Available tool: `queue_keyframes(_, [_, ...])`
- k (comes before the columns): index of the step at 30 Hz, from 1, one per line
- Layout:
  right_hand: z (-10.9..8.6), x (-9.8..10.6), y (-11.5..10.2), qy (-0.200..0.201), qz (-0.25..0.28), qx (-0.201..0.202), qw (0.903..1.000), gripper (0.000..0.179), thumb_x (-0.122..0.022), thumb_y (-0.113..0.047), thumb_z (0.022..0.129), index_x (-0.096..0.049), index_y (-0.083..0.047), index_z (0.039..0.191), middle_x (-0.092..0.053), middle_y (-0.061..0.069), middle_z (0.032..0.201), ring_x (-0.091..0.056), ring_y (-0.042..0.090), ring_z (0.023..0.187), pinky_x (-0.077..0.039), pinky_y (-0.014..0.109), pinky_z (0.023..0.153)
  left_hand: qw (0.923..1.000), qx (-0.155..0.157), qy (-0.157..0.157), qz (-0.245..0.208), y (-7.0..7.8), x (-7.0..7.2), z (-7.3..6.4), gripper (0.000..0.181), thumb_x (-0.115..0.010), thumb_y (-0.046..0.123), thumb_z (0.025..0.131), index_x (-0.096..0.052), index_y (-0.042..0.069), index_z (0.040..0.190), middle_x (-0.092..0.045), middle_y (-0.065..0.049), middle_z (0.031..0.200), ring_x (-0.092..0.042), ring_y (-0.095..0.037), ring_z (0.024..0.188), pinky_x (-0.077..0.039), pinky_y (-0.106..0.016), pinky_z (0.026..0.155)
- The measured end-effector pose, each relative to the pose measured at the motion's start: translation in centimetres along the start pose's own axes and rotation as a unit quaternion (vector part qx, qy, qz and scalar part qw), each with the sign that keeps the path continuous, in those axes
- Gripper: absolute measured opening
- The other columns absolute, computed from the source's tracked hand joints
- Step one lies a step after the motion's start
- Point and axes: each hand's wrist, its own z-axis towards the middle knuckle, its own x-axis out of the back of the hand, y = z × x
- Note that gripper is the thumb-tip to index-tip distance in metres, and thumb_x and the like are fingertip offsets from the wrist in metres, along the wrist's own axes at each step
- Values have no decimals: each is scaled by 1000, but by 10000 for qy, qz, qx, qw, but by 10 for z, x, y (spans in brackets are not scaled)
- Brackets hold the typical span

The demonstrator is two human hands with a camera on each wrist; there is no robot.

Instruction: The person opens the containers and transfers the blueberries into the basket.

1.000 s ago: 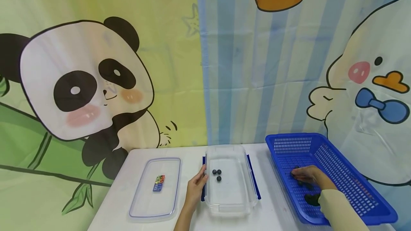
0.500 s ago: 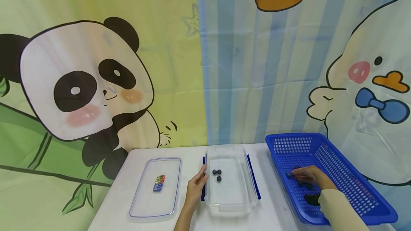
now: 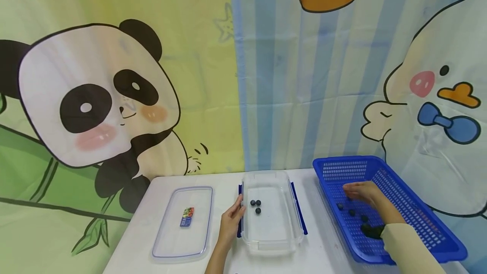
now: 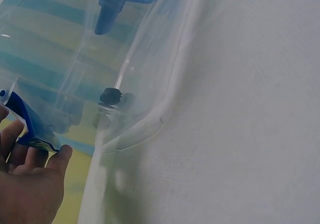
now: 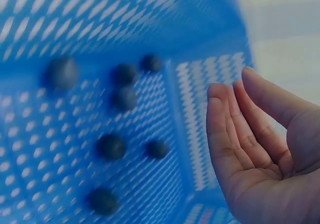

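In the head view my left hand (image 3: 230,219) is at the left side of a clear plastic food container (image 3: 272,240). In the left wrist view its fingers hold the container's blue side latch (image 4: 32,124), which is folded out. Three blueberries (image 3: 258,211) sit inside the container. My right hand (image 3: 363,193) is over the blue perforated basket (image 3: 335,240), fingers gently curved, thumb apart from them, with nothing visible between. Several loose blueberries (image 5: 111,147) lie in the basket to the left of that hand in the right wrist view.
Left of the container, a clear lid (image 3: 171,240) with a blue-lined rim and a small colourful label (image 3: 187,217) lies flat on the white table (image 3: 224,181). A dark lump (image 3: 370,231) lies in the basket near the right sleeve (image 3: 409,248). A printed curtain (image 3: 274,96) hangs behind.
My right hand has risen off the blueberries and shifted toward the far end of the basket, exposing berries it covered. A berry appeared left of its fingertips. The left hand keeps its hold.
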Motion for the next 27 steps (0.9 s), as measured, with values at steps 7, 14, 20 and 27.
queue_keyframes(7, [-11, -37, -40, -214, 234, 491, 9983, 48, -60, -12, 90, -45, 19, 123, -61, 25, 111, -62, 30, 101, -53, 35, 84, 10000, 79, 22, -36, 1, 1, -1, 50, -63, 29, 88, -50, 14, 133, -41, 2, 140, -36, -15, 129, -32, -19, 102])
queue_keyframes(14, [-28, -102, -67, -295, 331, 626, 9971, 38, -65, -10, 86, -56, 16, 112, -66, 20, 99, -66, 27, 90, -54, 37, 81, 10000, 74, 61, 1, 1, -1, 0, 42, -57, 13, 92, -49, 13, 133, -41, 2, 140, -36, -16, 129, -32, -19, 102])
queue_keyframes(20, [-34, -143, -73, -819, 829, 663, 9910, 35, -64, -7, 86, -57, 16, 111, -66, 20, 98, -66, 27, 89, -54, 37, 81, 10000, 61, 29, -32, 1, -1, 0, 43, -58, 15, 92, -49, 12, 133, -41, 2, 141, -35, -16, 130, -31, -19, 102])
queue_keyframes(27, [-24, -195, -69, -890, 939, 598, 9898, 30, -66, -5, 84, -61, 14, 107, -67, 20, 95, -67, 27, 85, -55, 38, 79, 9999, 113, 30, -48, 1, 0, -1, 47, -61, 24, 90, -49, 13, 133, -41, 3, 140, -36, -15, 129, -32, -18, 101])
